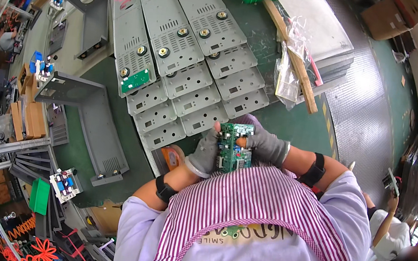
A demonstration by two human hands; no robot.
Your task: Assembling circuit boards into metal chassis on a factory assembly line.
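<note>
I see the green circuit board (234, 149) standing lengthwise away from me, left hand (205, 154) and right hand (267, 145) both clamped on its sides.

We see clear plastic bags (288, 69) lying crumpled over a wooden strip at the far right of the counter (274, 121). Brown cardboard boxes (391, 14) stand on the floor at the upper right, beyond the counter. More brown cartons (29, 118) stand upright on the left side. We find no screens or signs.
</note>
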